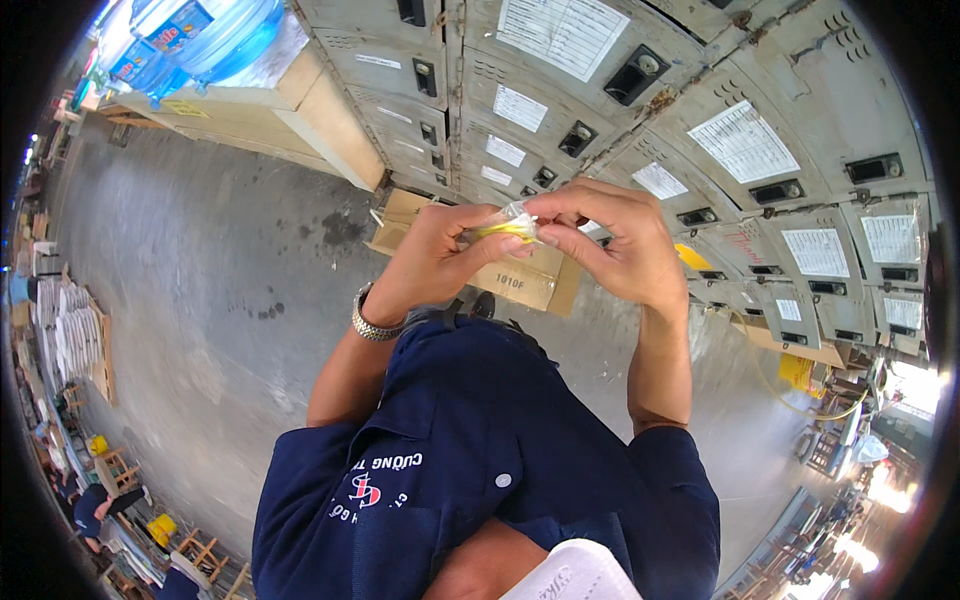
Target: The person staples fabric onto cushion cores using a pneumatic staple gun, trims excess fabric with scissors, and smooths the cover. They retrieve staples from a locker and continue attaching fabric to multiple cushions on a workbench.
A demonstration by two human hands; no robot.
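Note:
In front of my chest, both hands hold a small clear plastic packet (513, 222). Something yellow and narrow shows through its film; its exact kind I cannot make out. My left hand (437, 252), with a metal-band watch (372, 315) on the wrist, pinches the packet's left part between thumb and fingers. On the other side, my right hand (618, 238) is closed on the upper right end, thumb against curled fingers. The fingers partly cover the packet.
Grey metal lockers (640, 130) with paper sheets stand ahead and to the right. Below my hands, a cardboard box (515, 285) sits on the floor. Large blue water bottles (235, 45) top a cabinet (300, 85) at far left. Other people work at lower left.

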